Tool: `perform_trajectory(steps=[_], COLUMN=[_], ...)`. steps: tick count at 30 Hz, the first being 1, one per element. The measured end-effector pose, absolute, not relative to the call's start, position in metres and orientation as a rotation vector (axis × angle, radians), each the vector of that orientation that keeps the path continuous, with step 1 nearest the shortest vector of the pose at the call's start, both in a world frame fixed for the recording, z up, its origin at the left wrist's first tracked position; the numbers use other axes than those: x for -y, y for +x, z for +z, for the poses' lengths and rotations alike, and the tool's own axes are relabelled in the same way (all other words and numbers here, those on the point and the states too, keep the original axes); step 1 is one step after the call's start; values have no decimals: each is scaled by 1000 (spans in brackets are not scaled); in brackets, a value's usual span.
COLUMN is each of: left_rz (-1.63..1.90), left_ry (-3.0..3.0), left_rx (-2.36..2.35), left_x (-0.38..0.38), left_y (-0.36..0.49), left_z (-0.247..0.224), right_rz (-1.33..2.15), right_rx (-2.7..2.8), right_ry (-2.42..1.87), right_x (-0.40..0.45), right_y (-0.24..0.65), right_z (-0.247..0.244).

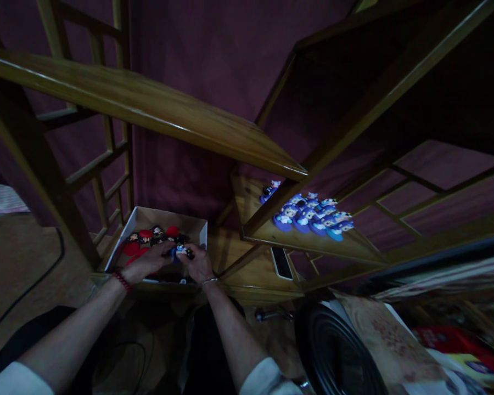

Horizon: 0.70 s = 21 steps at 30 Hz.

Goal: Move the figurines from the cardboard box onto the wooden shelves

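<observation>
A small blue-and-white figurine (pixel 181 250) is held between my two hands over the near right part of a white cardboard box (pixel 136 215). My left hand (pixel 151 260), with a red bracelet at its wrist, closes on the figurine's left side. From the right, my right hand (pixel 199 265) pinches the same figurine. Inside the box lie several small figurines with red round bases (pixel 132 248) and dark parts. The figurine's lower part is hidden by my fingers.
Several purple-and-white figurines (pixel 308 213) stand on a raised wooden shelf (pixel 267 231) to the right. Beneath it lies a phone-like dark slab with a white edge (pixel 281 263). A wooden beam (pixel 156 101) crosses above the box. A round black object (pixel 340 351) stands at lower right.
</observation>
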State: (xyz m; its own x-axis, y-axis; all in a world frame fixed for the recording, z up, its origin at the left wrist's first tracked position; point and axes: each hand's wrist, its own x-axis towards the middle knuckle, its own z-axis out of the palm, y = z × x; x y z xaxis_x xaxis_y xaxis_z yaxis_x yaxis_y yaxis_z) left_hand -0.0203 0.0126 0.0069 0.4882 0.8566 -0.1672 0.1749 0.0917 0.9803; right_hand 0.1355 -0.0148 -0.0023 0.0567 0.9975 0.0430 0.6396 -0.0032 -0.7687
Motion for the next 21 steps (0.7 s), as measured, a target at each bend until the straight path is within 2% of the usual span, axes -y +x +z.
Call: perform_trajectory(steps=[8, 15, 21], left_rz=[812, 995, 1052], left_ry=[1118, 746, 708], left_rx=[-858, -696, -729], left_x=[7, 58, 97], left_y=[-27, -9, -1], left_z=[23, 48, 77], right_rz=[977, 930, 895], right_rx=[1360, 1334, 1443], right_ry=[-1459, -1418, -1412], right_x=[29, 63, 96], right_y=[136, 137, 145], right_z=[18, 52, 82])
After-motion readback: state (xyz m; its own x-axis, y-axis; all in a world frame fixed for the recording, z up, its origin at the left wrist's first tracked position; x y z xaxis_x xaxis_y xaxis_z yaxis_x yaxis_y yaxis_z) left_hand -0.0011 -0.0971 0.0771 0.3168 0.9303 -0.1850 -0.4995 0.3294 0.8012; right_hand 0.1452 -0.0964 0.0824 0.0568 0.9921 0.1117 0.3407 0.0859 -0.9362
